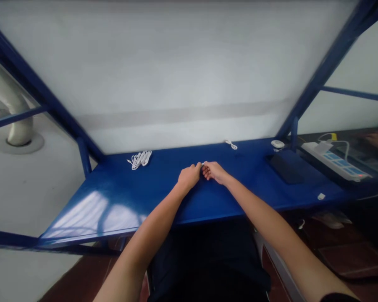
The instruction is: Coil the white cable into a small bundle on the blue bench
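Over the middle of the blue shelf top [164, 191], my left hand [189, 176] and my right hand [214, 172] meet with their fingertips close together. Both are closed in a pinch on a small whitish piece [204, 164] that shows between them; fingers hide most of it, so its kind cannot be made out. Left of my hands lies a bundle of coiled white cables [140, 159]. Behind and to the right, a single small folded white cable [231, 145] rests near the back edge.
To the right lie a dark flat panel [285, 168], a round white object [277, 144] and a small white block [321, 196]. A white power strip [337, 161] with blue sockets has plugs in it. Blue frame posts [321, 75] flank the pale back wall [189, 63].
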The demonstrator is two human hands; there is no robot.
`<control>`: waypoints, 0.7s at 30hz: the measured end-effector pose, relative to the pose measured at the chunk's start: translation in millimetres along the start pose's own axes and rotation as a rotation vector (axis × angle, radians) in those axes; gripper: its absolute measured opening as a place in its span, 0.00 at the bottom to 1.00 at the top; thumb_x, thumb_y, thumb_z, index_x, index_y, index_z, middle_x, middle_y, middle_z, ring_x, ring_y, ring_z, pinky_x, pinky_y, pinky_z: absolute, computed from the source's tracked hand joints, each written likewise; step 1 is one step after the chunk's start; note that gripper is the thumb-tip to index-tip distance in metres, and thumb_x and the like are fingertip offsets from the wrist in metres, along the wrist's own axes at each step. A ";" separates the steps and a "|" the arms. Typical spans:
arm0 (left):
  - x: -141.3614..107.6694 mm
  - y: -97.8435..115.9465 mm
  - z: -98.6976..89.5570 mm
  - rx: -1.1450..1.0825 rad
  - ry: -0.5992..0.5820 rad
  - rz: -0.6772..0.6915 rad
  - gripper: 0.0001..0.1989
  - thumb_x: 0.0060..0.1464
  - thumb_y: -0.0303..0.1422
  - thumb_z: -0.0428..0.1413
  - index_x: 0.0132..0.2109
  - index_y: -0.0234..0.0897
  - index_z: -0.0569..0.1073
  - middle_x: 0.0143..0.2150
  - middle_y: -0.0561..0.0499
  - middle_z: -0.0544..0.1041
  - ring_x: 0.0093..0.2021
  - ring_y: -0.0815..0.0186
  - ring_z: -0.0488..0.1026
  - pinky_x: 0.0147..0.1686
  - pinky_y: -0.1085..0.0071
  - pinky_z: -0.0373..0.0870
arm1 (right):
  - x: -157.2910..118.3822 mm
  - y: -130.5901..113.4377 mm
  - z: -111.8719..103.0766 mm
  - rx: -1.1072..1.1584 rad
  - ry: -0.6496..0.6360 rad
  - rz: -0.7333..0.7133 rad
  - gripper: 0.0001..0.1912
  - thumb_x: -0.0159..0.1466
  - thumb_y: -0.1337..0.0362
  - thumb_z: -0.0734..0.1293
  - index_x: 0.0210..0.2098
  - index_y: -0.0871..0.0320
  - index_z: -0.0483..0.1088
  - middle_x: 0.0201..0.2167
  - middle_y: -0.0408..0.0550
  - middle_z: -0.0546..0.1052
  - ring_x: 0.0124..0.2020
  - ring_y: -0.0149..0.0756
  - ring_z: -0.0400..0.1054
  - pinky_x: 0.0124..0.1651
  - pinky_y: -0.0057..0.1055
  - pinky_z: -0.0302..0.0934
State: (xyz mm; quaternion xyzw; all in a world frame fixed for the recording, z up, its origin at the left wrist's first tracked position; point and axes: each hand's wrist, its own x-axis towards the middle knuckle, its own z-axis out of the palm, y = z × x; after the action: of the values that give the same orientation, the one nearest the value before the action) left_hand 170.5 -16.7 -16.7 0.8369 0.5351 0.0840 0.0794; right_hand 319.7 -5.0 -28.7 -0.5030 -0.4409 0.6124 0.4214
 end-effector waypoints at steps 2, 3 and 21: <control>0.2 0.0 -0.1 0.026 -0.001 0.003 0.15 0.65 0.31 0.41 0.55 0.38 0.64 0.45 0.37 0.74 0.42 0.54 0.76 0.41 0.62 0.67 | 1.9 2.3 -0.9 -0.008 -0.007 -0.019 0.19 0.63 0.52 0.65 0.23 0.59 0.67 0.15 0.46 0.70 0.14 0.29 0.63 0.14 0.24 0.58; 0.4 0.1 -0.2 0.035 -0.001 0.007 0.15 0.65 0.31 0.41 0.55 0.38 0.64 0.45 0.37 0.74 0.42 0.54 0.76 0.40 0.62 0.67 | 2.8 3.4 -1.3 -0.020 -0.014 -0.033 0.19 0.62 0.51 0.66 0.23 0.59 0.67 0.15 0.46 0.70 0.14 0.29 0.63 0.14 0.24 0.58; 13.1 -11.5 0.6 -0.951 0.023 -0.086 0.18 0.64 0.41 0.42 0.30 0.36 0.65 0.23 0.54 0.66 0.21 0.72 0.61 0.21 0.75 0.56 | -3.9 -1.4 -0.4 -0.272 -0.030 -0.403 0.09 0.58 0.59 0.67 0.26 0.57 0.68 0.18 0.39 0.69 0.18 0.27 0.65 0.21 0.24 0.64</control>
State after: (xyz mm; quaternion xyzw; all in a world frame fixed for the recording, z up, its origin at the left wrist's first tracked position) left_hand 165.8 0.0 -19.1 0.6839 0.4723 0.3255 0.4509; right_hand 320.7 -8.3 -26.4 -0.4478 -0.6170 0.4584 0.4567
